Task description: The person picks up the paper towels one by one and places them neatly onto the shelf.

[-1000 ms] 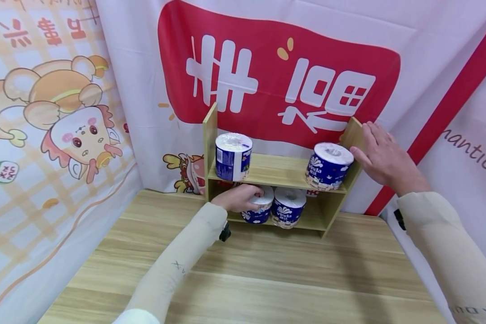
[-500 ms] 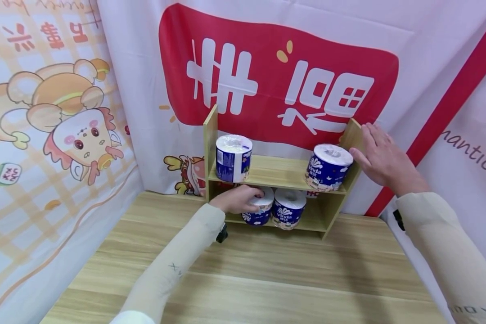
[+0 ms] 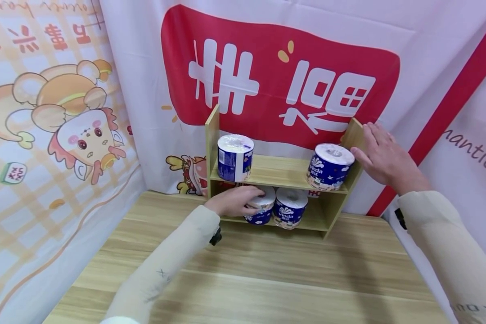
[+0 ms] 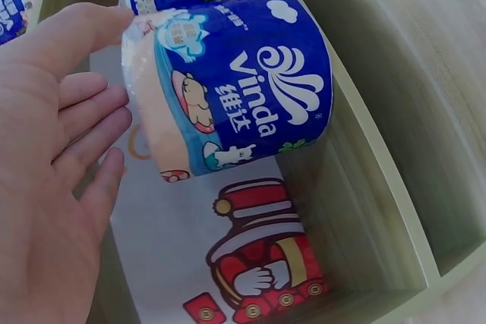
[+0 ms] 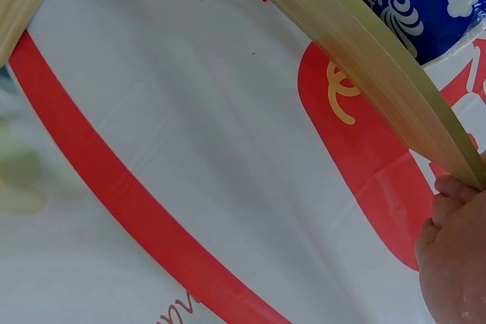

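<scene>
A small two-tier wooden shelf stands at the back of the table with wrapped toilet paper rolls on it. On the lower tier, my left hand is at the left roll. The left wrist view shows the thumb at the edge of that toilet roll, the other fingers loose and apart from it. A second roll sits right beside it. My right hand rests with extended fingers against the shelf's right side panel, near its top.
The upper tier bears one toilet roll at its left end and another at its right. A printed cloth backdrop hangs close behind the shelf. The wooden tabletop extends in front.
My left hand has drawn slightly left from the lower left roll. The right hand and the rolls stay in place; the head view has shifted a little.
</scene>
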A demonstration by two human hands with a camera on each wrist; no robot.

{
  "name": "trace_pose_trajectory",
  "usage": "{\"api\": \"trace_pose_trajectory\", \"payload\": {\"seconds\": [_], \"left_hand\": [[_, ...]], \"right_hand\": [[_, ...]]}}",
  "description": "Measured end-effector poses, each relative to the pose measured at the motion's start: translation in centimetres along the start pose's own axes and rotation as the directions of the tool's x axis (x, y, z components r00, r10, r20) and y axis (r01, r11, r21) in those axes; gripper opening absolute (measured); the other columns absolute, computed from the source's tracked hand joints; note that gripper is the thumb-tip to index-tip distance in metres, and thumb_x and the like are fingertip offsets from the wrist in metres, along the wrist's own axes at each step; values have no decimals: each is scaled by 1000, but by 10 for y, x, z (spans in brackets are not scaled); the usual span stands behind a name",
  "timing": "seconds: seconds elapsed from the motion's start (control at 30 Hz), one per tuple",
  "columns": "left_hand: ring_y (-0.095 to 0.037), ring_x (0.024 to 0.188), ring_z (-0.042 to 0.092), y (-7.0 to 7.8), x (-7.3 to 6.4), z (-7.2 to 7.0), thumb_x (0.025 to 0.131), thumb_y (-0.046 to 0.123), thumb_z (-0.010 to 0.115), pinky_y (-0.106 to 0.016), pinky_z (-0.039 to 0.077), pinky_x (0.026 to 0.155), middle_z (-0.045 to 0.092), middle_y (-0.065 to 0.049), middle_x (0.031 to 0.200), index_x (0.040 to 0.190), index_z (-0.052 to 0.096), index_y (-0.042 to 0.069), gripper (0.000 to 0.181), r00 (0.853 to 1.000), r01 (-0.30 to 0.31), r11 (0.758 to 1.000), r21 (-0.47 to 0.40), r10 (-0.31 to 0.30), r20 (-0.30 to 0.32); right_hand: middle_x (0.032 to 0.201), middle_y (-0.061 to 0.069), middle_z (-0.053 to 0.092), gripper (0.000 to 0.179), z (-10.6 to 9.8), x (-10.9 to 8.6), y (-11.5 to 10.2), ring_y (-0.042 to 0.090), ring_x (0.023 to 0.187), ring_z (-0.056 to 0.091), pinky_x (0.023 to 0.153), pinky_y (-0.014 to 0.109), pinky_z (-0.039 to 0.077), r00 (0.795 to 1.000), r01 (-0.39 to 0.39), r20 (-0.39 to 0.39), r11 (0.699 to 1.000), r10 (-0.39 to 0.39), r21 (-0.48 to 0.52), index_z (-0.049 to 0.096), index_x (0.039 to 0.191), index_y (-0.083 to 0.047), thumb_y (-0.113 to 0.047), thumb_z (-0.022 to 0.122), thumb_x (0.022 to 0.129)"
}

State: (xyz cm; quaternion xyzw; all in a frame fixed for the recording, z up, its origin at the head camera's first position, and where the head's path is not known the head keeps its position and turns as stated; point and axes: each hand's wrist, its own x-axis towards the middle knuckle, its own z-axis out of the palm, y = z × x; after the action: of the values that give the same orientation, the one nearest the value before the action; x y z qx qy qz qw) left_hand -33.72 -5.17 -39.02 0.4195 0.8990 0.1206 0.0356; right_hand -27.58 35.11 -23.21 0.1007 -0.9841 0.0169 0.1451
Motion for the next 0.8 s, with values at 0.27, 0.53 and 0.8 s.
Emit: {"api": "trace_pose_trajectory", "payload": {"seconds": [0.27, 0.53, 0.8], "left_hand": [[-24, 157, 39, 10, -26, -6, 105, 52, 58, -44, 38, 128, 42, -6, 169, 164, 39, 14, 73, 1000, 1, 996, 87, -2, 13], [-30, 161, 32, 17, -57, -4, 107, 58, 48, -45, 26, 134, 33, -10, 173, 166, 31, 7, 80, 999, -6, 984, 177, 12, -36], [-30, 164, 24, 17, -94, 7, 106, 67, 40, -51, 18, 135, 21, -9, 177, 169, 23, 11, 86, 994, 99, 976, 192, -87, -66]], "right_hand": [[176, 27, 3, 92, -2, 0, -2, 49, 163, 2, 126, 75, 18, 1000, 1, 26, 1000, -1, -28, -4, 169, -6, -53, 44, 107], [175, 28, 5, 92, -6, -2, -3, 50, 162, 4, 127, 74, 17, 999, -2, 39, 999, 4, -52, -1, 170, -5, -55, 43, 106], [176, 26, -2, 91, -14, -11, -10, 51, 162, 1, 126, 76, 16, 1000, 4, 30, 999, -3, -45, 0, 170, -9, -57, 43, 106]]}}
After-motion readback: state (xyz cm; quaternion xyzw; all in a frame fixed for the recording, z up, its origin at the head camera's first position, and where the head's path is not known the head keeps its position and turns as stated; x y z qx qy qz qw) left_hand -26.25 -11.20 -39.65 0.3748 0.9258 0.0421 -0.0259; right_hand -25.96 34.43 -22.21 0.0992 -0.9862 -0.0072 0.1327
